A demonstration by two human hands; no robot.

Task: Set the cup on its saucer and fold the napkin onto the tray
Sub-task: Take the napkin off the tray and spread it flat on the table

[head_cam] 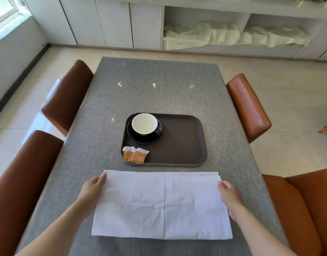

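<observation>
A dark cup with a white inside (144, 124) stands on its dark saucer (138, 138) in the far left corner of the brown tray (179, 143). A white napkin (161, 206), folded in half into a wide rectangle, lies flat on the table in front of the tray. My left hand (93, 189) holds the napkin's left edge near the far corner, thumb on top. My right hand (231, 196) holds the right edge near the far corner; its fingers lie along the edge.
Three orange sugar packets (135, 154) lie in the tray's near left corner. The grey table (155, 93) has brown leather chairs on both sides (66, 97) (249, 106). White cabinets with cloths stand beyond.
</observation>
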